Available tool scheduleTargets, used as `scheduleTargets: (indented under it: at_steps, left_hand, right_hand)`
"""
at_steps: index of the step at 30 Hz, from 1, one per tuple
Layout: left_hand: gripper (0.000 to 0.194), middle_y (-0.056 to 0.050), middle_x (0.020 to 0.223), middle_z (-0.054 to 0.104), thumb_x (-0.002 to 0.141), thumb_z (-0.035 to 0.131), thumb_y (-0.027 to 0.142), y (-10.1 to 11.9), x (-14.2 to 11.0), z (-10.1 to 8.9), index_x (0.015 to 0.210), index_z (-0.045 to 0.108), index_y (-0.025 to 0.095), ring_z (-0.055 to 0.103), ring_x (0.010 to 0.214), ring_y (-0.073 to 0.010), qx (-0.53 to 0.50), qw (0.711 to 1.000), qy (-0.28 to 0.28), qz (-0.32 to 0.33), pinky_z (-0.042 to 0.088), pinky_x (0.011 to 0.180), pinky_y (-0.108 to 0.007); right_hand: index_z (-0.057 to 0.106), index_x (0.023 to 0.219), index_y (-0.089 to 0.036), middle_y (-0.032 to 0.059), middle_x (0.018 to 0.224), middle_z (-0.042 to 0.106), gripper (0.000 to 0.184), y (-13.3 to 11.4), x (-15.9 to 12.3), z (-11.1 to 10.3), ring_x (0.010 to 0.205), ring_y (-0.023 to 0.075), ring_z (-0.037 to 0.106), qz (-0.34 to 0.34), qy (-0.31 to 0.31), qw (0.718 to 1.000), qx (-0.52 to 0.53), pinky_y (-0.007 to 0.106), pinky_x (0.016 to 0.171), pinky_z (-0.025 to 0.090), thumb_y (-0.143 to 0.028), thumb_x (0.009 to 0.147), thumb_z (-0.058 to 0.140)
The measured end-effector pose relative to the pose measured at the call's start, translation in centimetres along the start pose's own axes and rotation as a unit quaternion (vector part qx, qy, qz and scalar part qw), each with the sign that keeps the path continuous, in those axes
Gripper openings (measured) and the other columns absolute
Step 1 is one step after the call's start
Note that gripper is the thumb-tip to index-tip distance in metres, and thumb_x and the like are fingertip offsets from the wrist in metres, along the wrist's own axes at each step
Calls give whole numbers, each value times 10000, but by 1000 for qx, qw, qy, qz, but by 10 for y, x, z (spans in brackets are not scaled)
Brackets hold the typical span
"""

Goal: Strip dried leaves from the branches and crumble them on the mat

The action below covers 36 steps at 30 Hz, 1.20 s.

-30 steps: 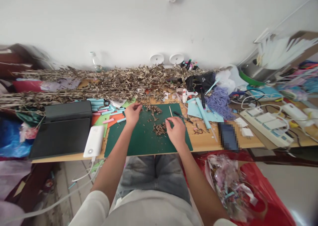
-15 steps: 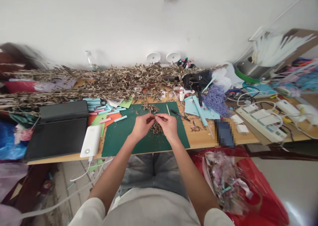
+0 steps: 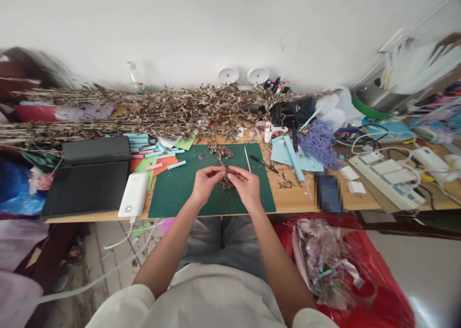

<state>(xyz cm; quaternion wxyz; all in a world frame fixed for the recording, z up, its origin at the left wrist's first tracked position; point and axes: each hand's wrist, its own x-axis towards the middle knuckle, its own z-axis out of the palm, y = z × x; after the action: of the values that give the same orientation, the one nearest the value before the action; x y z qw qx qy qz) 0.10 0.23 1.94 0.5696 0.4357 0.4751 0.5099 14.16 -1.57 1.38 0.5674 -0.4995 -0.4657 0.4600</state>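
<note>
Over green mat (image 3: 173, 193), left hand (image 3: 205, 185) and right hand (image 3: 247, 186) pinch dried sprig (image 3: 225, 169); leaf clump (image 3: 220, 151) at 12 o'clock, thin stick (image 3: 248, 159) 2 o'clock, black pen (image 3: 264, 164) 3 o'clock.

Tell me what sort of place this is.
Likely a craft workspace: a green mat strewn with dried plant bits, what looks like a glue gun, and a tangle of purple yarn all share one wooden table.
</note>
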Motion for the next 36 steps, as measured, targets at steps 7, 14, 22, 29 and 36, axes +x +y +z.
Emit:
scheduleTargets:
  at_steps: [7, 14, 22, 29, 36]
  left_hand:
    - [215, -45, 759, 718, 689, 744, 310, -3, 0, 2, 830, 740, 148, 623, 655, -138, 92, 995, -30, 25, 493, 628, -248]
    - [192, -36, 709, 708, 704, 720, 309, -7, 10, -2, 815, 744, 154, 602, 608, -137, 159, 986, -8, 45, 458, 570, -241]
    - [270, -26, 703, 686, 620, 789, 333, -5, 21, 7, 785, 684, 147, 618, 629, -134, 51, 995, -80, -32, 498, 616, -251]
    - [271, -41, 725, 703, 640, 772, 355, 1, 21, 9, 797, 707, 144, 629, 651, -143, 43, 989, -128, -67, 509, 650, -268]
    - [121, -28, 656, 682, 681, 692, 250, -7, 13, 12, 740, 705, 145, 583, 570, -127, 186, 979, -73, 34, 439, 545, -228]
  right_hand:
    - [751, 822, -211, 37, 817, 747, 139, -9, -2, -3, 699, 187, 696, -67, 6, 984, -168, 302, 684, 578, -289, 789, 639]
    - [731, 818, -191, 50, 788, 726, 170, -1, 5, -17, 674, 184, 651, -159, 50, 928, -333, 309, 684, 524, -172, 808, 562]
    - [727, 1026, -222, 58, 989, 725, 263, -4, 6, -23, 844, 203, 676, -136, -29, 950, -278, 336, 779, 556, -210, 774, 652]
    - [763, 832, -239, 32, 866, 755, 146, -7, 4, -22, 750, 193, 697, -123, 9, 963, -240, 324, 722, 569, -276, 818, 621]
    - [730, 802, -208, 46, 806, 733, 160, -7, -1, -13, 697, 185, 668, -157, 34, 941, -298, 303, 682, 543, -196, 800, 570]
